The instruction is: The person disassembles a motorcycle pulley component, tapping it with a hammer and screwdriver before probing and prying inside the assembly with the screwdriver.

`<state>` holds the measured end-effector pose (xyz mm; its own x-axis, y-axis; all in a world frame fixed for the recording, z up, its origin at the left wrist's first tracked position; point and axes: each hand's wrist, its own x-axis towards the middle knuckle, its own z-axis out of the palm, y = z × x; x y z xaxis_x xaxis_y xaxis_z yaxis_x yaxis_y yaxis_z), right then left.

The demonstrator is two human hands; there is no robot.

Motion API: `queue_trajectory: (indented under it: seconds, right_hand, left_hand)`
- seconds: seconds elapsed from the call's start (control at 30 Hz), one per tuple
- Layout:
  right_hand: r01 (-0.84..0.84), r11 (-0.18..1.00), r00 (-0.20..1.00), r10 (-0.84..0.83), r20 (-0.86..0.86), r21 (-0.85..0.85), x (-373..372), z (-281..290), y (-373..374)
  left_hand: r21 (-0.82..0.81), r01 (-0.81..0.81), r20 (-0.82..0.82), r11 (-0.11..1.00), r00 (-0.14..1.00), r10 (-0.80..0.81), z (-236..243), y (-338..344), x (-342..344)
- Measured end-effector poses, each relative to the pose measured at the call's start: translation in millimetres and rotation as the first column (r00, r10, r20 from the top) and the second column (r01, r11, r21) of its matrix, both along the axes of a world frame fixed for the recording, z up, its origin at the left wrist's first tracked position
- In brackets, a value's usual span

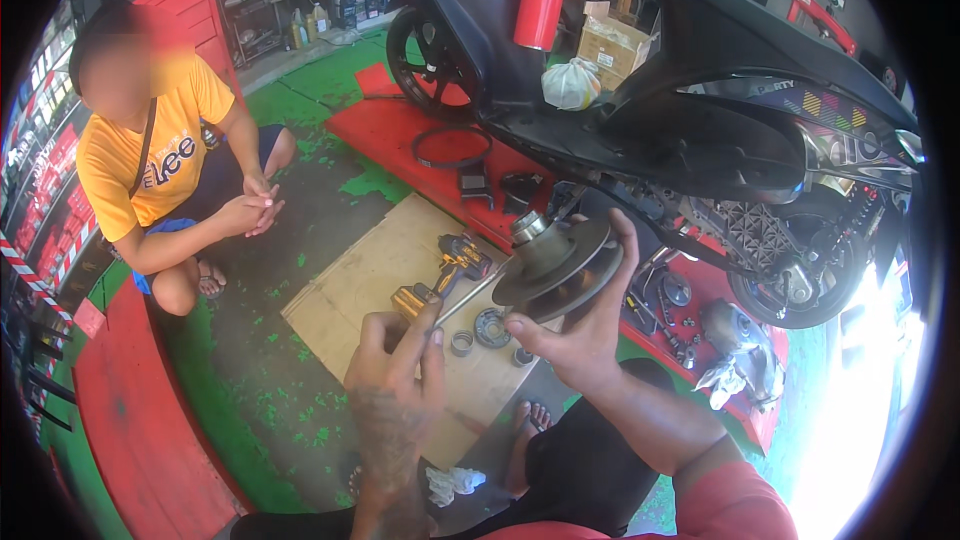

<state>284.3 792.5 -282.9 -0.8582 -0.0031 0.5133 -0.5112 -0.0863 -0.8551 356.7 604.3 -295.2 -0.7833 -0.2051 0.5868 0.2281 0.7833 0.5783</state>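
My right hand holds up a metal driven pulley from a scooter, two discs with a bright hub, its thumb below and fingers round the far edge. My left hand pinches a thin metal rod, whose far end reaches the pulley's edge; whether it touches cannot be made out. Beneath, on a flat piece of cardboard, lie a yellow-and-black cordless driver, a round toothed part and a small metal ring.
A black scooter stands on a red platform ahead and right, with a drive belt and loose parts on it. A person in a yellow shirt squats at the left. A red bench stands nearby, a crumpled rag near my foot.
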Motion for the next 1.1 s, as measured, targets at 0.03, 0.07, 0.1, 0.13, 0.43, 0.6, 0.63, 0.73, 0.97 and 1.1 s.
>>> queue_trajectory:
  seconds: [0.03,0.07,0.1,0.13,0.43,0.6,0.63,0.73,0.97,1.1]
  right_hand:
    - [0.07,0.994,0.994,-0.062,-0.09,0.088,-2.2,0.3,2.2]
    - [0.146,0.975,0.976,-0.115,-0.183,0.168,-4.6,1.1,4.5]
    - [0.228,0.944,0.947,-0.157,-0.28,0.24,-6.9,2.3,6.8]
    - [0.312,0.901,0.907,-0.189,-0.377,0.3,-8.4,3.6,8.8]
    - [0.379,0.889,0.785,-0.162,-0.598,0.257,-14.6,11.6,13.4]
    - [0.4,0.873,0.754,-0.141,-0.641,0.279,-14.1,13.6,12.5]
    - [0.41,0.864,0.745,-0.133,-0.653,0.293,-14.1,13.7,12.1]
    - [0.406,0.866,0.742,-0.126,-0.658,0.292,-13.7,14.1,12.6]
    - [0.36,0.893,0.789,-0.137,-0.599,0.269,-13.0,14.4,14.7]
    - [0.372,0.883,0.775,-0.125,-0.62,0.286,-13.2,15.6,14.0]
  left_hand:
    - [0.009,0.013,0.028,1.0,1.0,-0.013,2.5,0.8,2.1]
    - [0.018,0.026,0.056,1.0,0.998,-0.027,5.7,1.7,4.7]
    - [0.028,0.038,0.083,0.999,0.996,-0.04,8.9,2.7,7.3]
    - [0.038,0.05,0.11,0.998,0.992,-0.054,11.6,3.6,9.5]
    - [0.036,0.084,0.105,0.996,0.991,-0.088,21.0,1.9,17.6]
    - [0.038,0.087,0.112,0.995,0.99,-0.091,25.8,0.8,20.9]
    - [0.04,0.088,0.119,0.995,0.989,-0.092,26.3,0.5,21.1]
    - [0.07,0.098,0.104,0.993,0.989,-0.105,25.0,-1.9,20.6]
    - [0.121,0.129,0.104,0.984,0.985,-0.141,26.1,-1.6,18.7]
    - [0.099,0.131,0.111,0.986,0.984,-0.141,24.8,-1.2,19.5]
